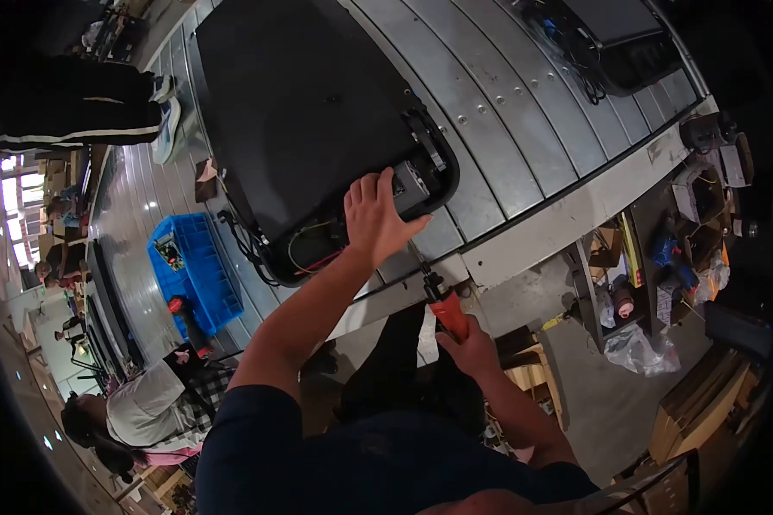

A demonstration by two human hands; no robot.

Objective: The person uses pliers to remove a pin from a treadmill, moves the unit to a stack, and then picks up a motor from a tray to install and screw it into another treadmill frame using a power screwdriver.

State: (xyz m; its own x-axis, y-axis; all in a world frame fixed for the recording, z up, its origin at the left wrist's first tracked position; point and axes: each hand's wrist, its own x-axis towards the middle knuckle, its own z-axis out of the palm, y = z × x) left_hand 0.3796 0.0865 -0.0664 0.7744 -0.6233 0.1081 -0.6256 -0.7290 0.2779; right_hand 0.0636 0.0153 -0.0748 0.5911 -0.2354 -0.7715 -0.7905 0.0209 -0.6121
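driver (447,314) gripped in r. hand (475,350), l. hand (375,221) open against near end of black machine (292,112); prob. heavy, stiff, best held by rim (453,167), off fragile-ish wires (322,261).

factory workshop, slatted metal conveyor (511,120), parts shelving (653,266), co-worker (150,408) alongside

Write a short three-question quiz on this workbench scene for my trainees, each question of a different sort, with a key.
1. Multiple choice: What does the right hand hold?
a) a plastic bag
b) a red tool
c) a shoe

2. True or false: The left hand, fingers spread, is over the near edge of the black unit.

3. Fill in the blank: The bin on the metal surface is coloured ____.

Key: 1. b; 2. true; 3. blue
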